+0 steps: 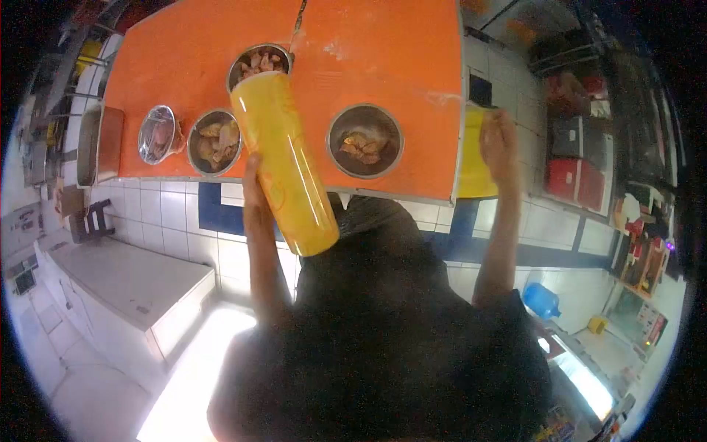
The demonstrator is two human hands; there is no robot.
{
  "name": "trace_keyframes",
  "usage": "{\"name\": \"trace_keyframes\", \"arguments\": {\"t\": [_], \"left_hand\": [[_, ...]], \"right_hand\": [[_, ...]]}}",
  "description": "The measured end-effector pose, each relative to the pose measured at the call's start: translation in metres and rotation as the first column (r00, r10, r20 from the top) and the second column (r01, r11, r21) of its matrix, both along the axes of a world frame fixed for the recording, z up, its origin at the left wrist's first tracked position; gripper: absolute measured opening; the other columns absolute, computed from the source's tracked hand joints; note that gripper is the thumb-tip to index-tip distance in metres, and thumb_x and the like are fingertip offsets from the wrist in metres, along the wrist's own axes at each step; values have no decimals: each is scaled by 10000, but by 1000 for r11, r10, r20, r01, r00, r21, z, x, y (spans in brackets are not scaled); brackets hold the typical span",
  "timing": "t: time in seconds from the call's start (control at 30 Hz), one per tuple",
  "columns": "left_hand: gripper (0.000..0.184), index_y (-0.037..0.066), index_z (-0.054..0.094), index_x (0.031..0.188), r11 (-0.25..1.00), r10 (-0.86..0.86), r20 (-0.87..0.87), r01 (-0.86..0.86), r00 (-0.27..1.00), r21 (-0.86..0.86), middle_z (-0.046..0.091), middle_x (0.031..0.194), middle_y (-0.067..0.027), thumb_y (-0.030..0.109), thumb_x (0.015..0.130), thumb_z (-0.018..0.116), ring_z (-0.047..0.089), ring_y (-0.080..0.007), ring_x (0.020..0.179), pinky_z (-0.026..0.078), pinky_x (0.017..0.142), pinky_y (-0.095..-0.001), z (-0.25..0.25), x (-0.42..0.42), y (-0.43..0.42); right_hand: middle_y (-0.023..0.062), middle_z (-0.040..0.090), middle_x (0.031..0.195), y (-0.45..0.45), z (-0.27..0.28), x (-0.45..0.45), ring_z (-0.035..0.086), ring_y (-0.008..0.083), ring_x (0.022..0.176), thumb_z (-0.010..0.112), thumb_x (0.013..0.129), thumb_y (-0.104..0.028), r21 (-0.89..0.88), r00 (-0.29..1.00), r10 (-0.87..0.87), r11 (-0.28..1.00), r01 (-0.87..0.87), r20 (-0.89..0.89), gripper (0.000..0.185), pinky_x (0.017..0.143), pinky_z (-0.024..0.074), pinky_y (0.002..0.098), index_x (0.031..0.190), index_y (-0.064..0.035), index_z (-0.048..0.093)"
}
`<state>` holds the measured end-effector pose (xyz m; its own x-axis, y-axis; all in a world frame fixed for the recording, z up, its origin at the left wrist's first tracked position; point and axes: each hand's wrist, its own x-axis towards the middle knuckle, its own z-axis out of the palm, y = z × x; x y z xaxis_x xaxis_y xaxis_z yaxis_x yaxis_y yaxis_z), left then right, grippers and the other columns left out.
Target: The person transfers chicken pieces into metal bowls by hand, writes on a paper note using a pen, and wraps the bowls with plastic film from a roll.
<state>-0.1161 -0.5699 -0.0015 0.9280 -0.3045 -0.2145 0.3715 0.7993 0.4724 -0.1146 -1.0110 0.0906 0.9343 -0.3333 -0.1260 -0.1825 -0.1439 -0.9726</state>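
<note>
My left hand [254, 180] is wrapped round a long, shiny yellow roll [283, 162], held tilted over the table's near edge. Its upper end overlaps a metal bowl [260, 62] of cut meat pieces. My right hand [500, 136] is raised beyond the table's right edge, its fingers closed and blurred; what it holds, if anything, I cannot make out. A flat yellow item [475, 158] lies beside and partly behind it. On the orange table [375, 59], one bowl of meat [214, 142] stands left of the roll and another [364, 141] to its right.
At the table's left are a plastic-covered bowl [160, 135] and a metal tray [99, 146]. A white counter [125, 272] stands at lower left. Red and grey containers [576, 162] are at the right, with a blue water jug [541, 300] lower down.
</note>
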Motion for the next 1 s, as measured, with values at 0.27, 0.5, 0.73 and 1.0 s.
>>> {"name": "trace_keyframes", "arguments": {"t": [0.27, 0.5, 0.73, 1.0], "left_hand": [[593, 1, 530, 1279, 721, -137, -300, 303, 944, 623, 666, 1031, -91, 371, 862, 731, 671, -176, 836, 572, 698, -327, 2, 61, -12], [579, 13, 565, 1234, 553, -104, -374, 366, 922, 749, 665, 971, -61, 355, 822, 786, 661, -141, 780, 563, 638, -312, 10, 71, -39], [561, 23, 566, 1241, 583, -133, -259, 286, 957, 760, 676, 995, -74, 311, 818, 796, 668, -160, 798, 565, 666, -324, -19, 74, -24], [585, 23, 556, 1263, 523, -123, -294, 314, 948, 793, 680, 1044, -82, 290, 808, 809, 668, -180, 853, 563, 712, -347, 5, 73, -38]], "right_hand": [[-32, 457, 698, -32, -164, -5, 433, 75, 636, 488, 1023, -264, 25, 986, 87, 996, -85, -141, 210, 545, 385, 254, 932, -79, 530], [208, 643, 816, -9, -208, -28, 648, 413, 707, 538, 956, -284, -777, 973, 69, 590, -217, -219, 181, 584, 486, 524, 995, -108, 555], [206, 678, 869, -13, -216, -59, 651, 449, 725, 557, 949, -320, -776, 973, 14, 600, -193, -231, 225, 607, 501, 542, 1008, -103, 567], [237, 675, 865, 92, -132, 17, 649, 467, 739, 462, 997, -368, -654, 967, 169, 713, -253, -190, 343, 642, 508, 570, 1028, -47, 580]]}}
